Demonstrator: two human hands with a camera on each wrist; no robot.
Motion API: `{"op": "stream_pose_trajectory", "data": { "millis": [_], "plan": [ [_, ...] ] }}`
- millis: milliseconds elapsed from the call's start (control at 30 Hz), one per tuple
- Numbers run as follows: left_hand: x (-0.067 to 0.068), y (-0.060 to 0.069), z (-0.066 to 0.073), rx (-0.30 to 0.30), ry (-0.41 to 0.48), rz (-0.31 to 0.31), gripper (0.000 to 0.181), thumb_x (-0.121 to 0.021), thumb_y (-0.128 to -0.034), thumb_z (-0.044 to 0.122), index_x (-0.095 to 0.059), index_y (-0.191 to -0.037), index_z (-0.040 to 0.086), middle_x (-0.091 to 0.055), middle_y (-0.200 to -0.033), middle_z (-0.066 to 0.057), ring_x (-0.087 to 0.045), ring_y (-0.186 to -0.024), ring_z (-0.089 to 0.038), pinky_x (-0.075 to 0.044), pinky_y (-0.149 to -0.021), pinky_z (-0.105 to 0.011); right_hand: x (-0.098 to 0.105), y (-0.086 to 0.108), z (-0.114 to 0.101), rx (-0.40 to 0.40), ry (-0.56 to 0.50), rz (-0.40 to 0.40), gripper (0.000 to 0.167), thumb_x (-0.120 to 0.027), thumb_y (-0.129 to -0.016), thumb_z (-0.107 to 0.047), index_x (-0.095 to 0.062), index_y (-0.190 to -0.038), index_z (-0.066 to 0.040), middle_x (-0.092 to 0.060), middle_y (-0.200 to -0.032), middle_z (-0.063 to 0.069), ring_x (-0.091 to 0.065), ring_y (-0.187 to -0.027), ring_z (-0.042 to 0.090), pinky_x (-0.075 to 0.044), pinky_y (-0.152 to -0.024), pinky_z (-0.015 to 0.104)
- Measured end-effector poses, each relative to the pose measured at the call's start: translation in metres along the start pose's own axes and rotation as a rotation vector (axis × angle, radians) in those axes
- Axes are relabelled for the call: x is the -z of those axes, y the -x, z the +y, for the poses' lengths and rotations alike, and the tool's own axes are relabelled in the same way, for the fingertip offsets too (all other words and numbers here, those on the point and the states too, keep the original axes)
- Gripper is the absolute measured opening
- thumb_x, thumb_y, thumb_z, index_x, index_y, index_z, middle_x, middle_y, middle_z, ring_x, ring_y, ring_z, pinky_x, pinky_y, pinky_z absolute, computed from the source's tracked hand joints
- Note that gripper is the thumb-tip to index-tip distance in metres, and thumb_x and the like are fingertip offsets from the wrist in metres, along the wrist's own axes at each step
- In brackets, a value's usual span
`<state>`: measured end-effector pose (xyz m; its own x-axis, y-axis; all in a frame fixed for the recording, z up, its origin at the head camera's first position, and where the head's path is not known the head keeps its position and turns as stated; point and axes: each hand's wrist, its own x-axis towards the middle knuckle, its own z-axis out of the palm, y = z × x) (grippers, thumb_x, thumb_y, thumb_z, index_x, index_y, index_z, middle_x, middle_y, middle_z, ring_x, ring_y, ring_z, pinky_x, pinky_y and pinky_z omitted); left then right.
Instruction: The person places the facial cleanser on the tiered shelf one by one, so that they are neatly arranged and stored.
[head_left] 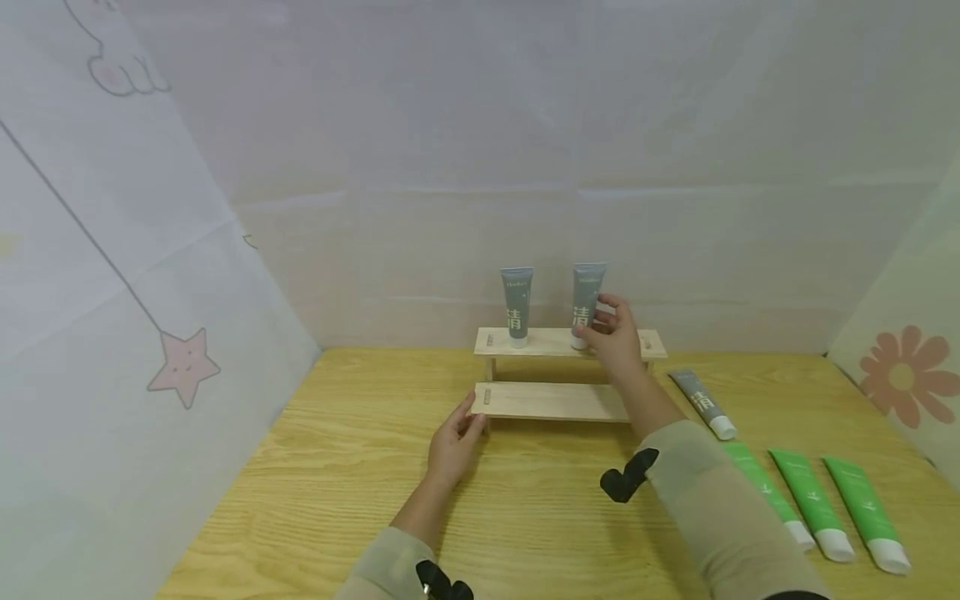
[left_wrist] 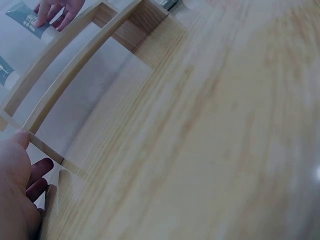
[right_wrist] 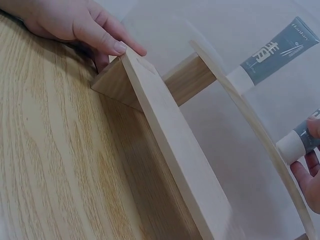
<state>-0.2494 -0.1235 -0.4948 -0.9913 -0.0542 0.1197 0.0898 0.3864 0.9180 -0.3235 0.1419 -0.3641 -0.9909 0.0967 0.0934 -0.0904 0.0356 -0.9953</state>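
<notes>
A two-tier wooden shelf (head_left: 555, 402) stands on the table. My right hand (head_left: 618, 343) pinches a grey-blue tube (head_left: 587, 296), upright with its white cap down at the upper tier's right part. Whether the cap bears on the board cannot be told. Another such tube (head_left: 517, 304) stands upright on the left of that tier. My left hand (head_left: 450, 446) grips the lower tier's left end; in the right wrist view the thumb of this hand (right_wrist: 70, 22) lies on the board's front corner. The left wrist view shows its other fingers (left_wrist: 39, 181) below the board, partly hidden.
Right of the shelf a grey tube (head_left: 703, 403) lies on the table (head_left: 330, 467). Nearer the front right lie three green tubes with white caps, one of them in the middle (head_left: 810, 496). A pale cloth (head_left: 420, 250) hangs behind and at the sides.
</notes>
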Motion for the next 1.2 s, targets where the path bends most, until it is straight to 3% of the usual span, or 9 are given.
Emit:
{"op": "stream_pose_trajectory", "data": {
  "millis": [367, 967, 1100, 1200],
  "plan": [
    [-0.001, 0.002, 0.003, 0.003, 0.002, -0.011, 0.05, -0.054, -0.1006, 0.037, -0.042, -0.149, 0.028, -0.065, -0.13, -0.012, -0.059, -0.122, -0.03, -0.049, -0.102, -0.048, -0.01, -0.003, 0.004, -0.017, -0.004, 0.005, 0.067, -0.066, -0.093, -0.008, -0.031, -0.148, -0.021, -0.048, -0.144, 0.014, -0.049, -0.12, 0.024, -0.051, -0.08, 0.024],
    [-0.003, 0.001, 0.004, 0.012, 0.003, -0.011, 0.05, -0.055, -0.1006, 0.036, -0.042, -0.149, 0.03, -0.064, -0.13, -0.012, -0.06, -0.121, -0.03, -0.05, -0.102, -0.048, -0.013, -0.001, 0.007, 0.01, 0.034, 0.013, 0.063, -0.065, -0.094, -0.007, -0.033, -0.146, -0.018, -0.049, -0.143, 0.015, -0.049, -0.122, 0.027, -0.05, -0.073, 0.019],
    [-0.003, 0.0, 0.004, 0.01, 0.001, -0.016, 0.05, -0.055, -0.1005, 0.037, -0.042, -0.149, 0.029, -0.064, -0.13, -0.012, -0.06, -0.121, -0.029, -0.051, -0.101, -0.047, -0.012, 0.0, 0.007, 0.008, 0.037, 0.011, 0.065, -0.065, -0.094, -0.008, -0.032, -0.148, -0.019, -0.048, -0.144, 0.015, -0.049, -0.125, 0.028, -0.051, -0.078, 0.023],
    [-0.003, 0.0, 0.003, 0.002, -0.007, -0.016, 0.051, -0.055, -0.1003, 0.038, -0.042, -0.149, 0.029, -0.064, -0.13, -0.013, -0.06, -0.121, -0.03, -0.05, -0.101, -0.048, -0.01, -0.001, 0.006, 0.003, 0.036, 0.012, 0.067, -0.067, -0.093, -0.01, -0.031, -0.149, -0.019, -0.048, -0.145, 0.014, -0.048, -0.129, 0.029, -0.051, -0.089, 0.032]
  ]
}}
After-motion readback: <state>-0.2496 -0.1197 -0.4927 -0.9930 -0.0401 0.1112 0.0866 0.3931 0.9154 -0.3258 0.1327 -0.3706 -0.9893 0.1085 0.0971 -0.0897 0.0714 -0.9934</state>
